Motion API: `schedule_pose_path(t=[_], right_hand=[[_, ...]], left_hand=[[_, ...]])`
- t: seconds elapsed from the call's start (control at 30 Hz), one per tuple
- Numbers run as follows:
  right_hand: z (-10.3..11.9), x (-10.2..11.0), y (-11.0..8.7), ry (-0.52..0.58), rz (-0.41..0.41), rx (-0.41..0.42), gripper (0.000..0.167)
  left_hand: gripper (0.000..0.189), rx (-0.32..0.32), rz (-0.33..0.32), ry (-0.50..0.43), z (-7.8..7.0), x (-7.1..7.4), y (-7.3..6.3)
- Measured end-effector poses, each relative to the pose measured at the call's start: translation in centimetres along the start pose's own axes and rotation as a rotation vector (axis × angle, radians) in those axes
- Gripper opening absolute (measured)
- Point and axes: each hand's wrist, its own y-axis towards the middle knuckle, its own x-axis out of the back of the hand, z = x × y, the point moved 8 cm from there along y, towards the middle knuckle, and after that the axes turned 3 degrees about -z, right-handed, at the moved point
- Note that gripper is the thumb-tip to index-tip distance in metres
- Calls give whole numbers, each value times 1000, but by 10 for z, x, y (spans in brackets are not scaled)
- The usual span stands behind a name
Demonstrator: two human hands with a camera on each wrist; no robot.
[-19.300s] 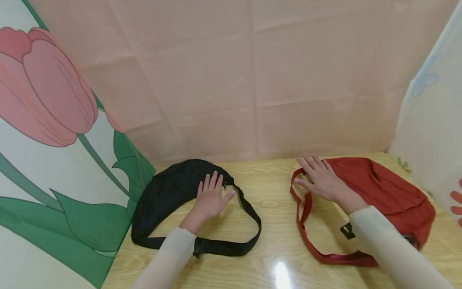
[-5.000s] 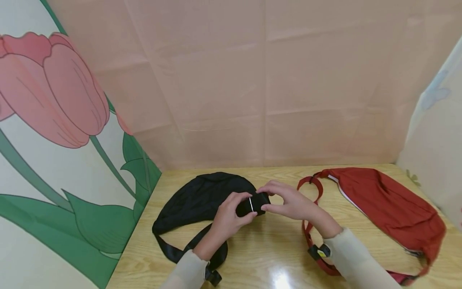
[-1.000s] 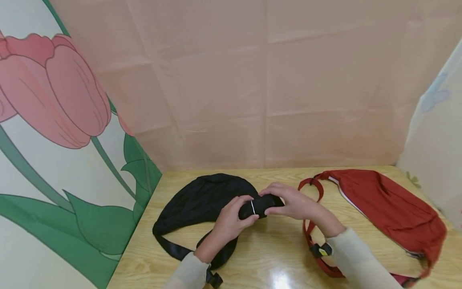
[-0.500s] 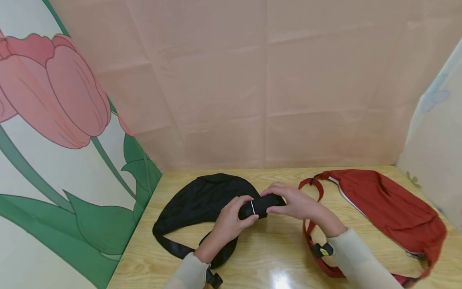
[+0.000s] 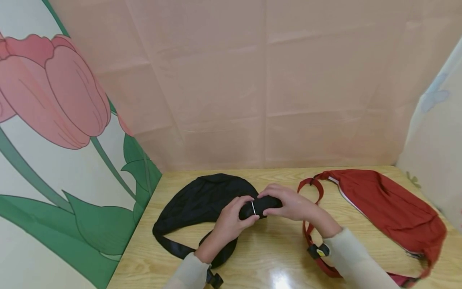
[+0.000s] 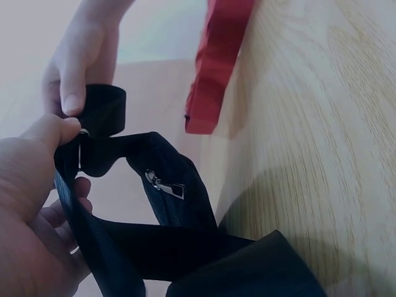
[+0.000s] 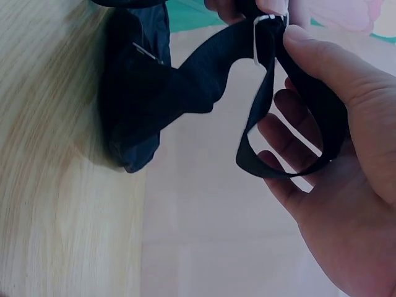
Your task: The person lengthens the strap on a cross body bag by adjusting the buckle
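A black waist bag (image 5: 205, 200) lies on the table at the left, its strap (image 5: 268, 203) lifted toward me. My left hand (image 5: 231, 216) pinches that strap beside a pale slider (image 7: 256, 43). Curled round the loop just beyond it, my right hand (image 5: 290, 202) has its thumb and fingertips near the slider. In the left wrist view the bag's zipper pull (image 6: 167, 185) hangs below the strap. A black buckle (image 5: 215, 279) is by my left sleeve. The red waist bag (image 5: 390, 204) lies at the right, touched by neither hand.
The red bag's strap (image 5: 326, 268) and black buckle (image 5: 318, 251) lie beside and partly under my right forearm. A pinkish cloth backdrop (image 5: 263, 100) rises behind the wooden table (image 5: 274, 249). A tulip-printed panel (image 5: 72, 92) stands at the left.
Earlier, both hands were spread over the bags; since then they have taken the black strap. Its loop lengthened after five seconds ago. In the last half second my right hand shifted slightly left.
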Motion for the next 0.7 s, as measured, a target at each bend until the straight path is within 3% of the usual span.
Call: schedule_pose_path(t=[0.23,0.5,0.7], right_hand=[[-4,6,-4,-4,-34,2,40],[3,1,1,-31,-15,25,42],[-2,2,-1,-26,-3,-18,39]], left_hand=[[52,5,6,-12,1,-1,0],[48,19,34,-48,2,-4,1],[50,18,39,-52,2,-5,1]])
